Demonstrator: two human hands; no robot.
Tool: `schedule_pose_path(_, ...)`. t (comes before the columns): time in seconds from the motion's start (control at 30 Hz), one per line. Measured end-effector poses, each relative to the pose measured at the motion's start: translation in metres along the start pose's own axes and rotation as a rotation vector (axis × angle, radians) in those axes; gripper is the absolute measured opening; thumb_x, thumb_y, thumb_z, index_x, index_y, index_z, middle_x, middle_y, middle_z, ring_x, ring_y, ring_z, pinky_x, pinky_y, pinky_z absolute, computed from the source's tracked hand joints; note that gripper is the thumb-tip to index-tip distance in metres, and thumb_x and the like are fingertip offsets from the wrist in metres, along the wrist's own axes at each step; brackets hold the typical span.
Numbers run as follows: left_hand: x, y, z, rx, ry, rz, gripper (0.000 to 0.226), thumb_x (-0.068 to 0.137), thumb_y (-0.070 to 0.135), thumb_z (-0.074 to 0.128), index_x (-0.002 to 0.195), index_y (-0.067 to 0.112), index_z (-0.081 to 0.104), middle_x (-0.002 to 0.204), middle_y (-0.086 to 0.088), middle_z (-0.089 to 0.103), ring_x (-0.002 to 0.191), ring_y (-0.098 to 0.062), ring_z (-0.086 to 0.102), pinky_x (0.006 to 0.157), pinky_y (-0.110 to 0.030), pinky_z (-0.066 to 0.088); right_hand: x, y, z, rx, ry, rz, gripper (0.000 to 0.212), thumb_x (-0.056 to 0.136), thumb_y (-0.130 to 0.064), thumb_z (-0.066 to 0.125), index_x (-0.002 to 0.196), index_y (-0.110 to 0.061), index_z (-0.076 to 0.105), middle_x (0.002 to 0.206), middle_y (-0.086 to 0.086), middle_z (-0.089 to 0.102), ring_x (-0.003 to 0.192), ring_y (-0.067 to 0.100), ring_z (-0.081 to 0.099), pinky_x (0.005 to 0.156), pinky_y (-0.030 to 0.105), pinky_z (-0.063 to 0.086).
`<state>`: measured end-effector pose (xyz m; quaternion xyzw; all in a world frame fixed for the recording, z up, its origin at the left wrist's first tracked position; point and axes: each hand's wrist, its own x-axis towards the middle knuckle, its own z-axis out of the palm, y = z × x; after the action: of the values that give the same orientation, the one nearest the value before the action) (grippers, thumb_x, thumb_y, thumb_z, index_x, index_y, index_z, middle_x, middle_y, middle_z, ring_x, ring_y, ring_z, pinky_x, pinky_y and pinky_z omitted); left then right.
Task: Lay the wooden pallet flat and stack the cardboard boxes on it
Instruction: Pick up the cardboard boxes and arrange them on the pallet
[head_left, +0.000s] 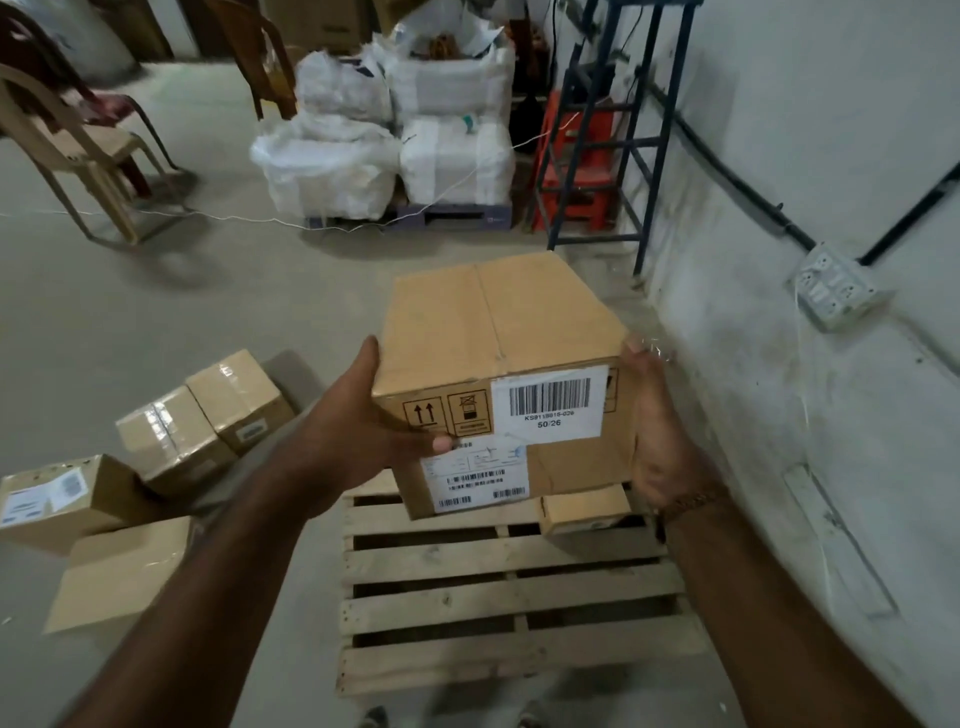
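Observation:
A wooden pallet (498, 587) lies flat on the floor by the wall. I hold a large cardboard box (493, 322) with a barcode label above its far end. My left hand (363, 415) grips the box's left side, thumb curled over the front face. My right hand (660, 431) presses flat against its right side. Beneath the held box, a box with white labels (571, 467) and a smaller box (587, 512) rest on the pallet. Several more cardboard boxes (171, 436) lie on the floor to the left, one of them a flattened or open carton (119, 571).
A grey wall (831, 156) with a socket box (836, 291) runs along the right. Ahead stand white sacks (384, 150) on a pallet, a blue metal frame (613, 130) and an orange stool (582, 156). Plastic chairs (67, 150) stand at the far left. A white cable (234, 218) crosses the floor.

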<state>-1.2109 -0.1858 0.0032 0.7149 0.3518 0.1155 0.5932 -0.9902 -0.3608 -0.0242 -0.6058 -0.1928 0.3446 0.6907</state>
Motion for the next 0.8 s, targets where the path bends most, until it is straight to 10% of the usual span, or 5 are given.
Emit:
schedule_pose_path(0.1, 0.018, -0.026, 0.014, 0.028, 0.01, -0.083, 0.089, 0.064, 0.002, 0.094, 0.135, 0.036, 0.052, 0.117, 0.001, 0.077, 0.112, -0.02, 0.072, 0.083, -0.042, 0.066, 0.015, 0.03, -0.01, -0.077, 0.049, 0.05, 0.089, 0.074, -0.086, 0.064, 0.139, -0.026, 0.067, 0.142, 0.002, 0.069, 0.135, 0.023, 0.061, 0.12, 0.056, 0.039)
schedule_pose_path(0.23, 0.061, -0.101, 0.038, 0.132, 0.002, -0.099, 0.098, 0.064, 0.01, 0.096, 0.143, 0.037, 0.043, 0.122, 0.004, 0.07, 0.113, -0.015, 0.067, 0.082, -0.038, 0.063, 0.048, 0.123, -0.031, -0.046, 0.125, 0.131, 0.07, 0.076, -0.078, 0.063, 0.123, -0.027, 0.077, 0.131, 0.0, 0.074, 0.128, 0.021, 0.066, 0.119, 0.052, 0.042)
schedule_pose_path(0.37, 0.12, -0.236, 0.08, 0.25, 0.03, -0.082, 0.104, 0.067, 0.021, 0.098, 0.148, 0.044, 0.039, 0.125, 0.012, 0.068, 0.12, -0.016, 0.065, 0.094, -0.05, 0.062, 0.085, 0.258, -0.055, -0.018, 0.158, 0.232, 0.043, 0.102, -0.046, 0.047, 0.076, -0.027, 0.075, 0.08, 0.008, 0.071, 0.074, 0.028, 0.068, 0.072, 0.039, 0.053)
schedule_pose_path(0.8, 0.239, -0.645, 0.213, 0.263, 0.107, -0.039, 0.118, 0.065, 0.016, 0.098, 0.153, 0.054, 0.028, 0.12, 0.02, 0.066, 0.12, -0.017, 0.066, 0.098, -0.047, 0.059, 0.179, 0.639, -0.146, -0.345, 0.093, -0.014, 0.045, 0.084, -0.023, 0.038, 0.112, -0.032, 0.073, 0.095, -0.003, 0.082, 0.084, 0.011, 0.076, 0.065, 0.026, 0.057)
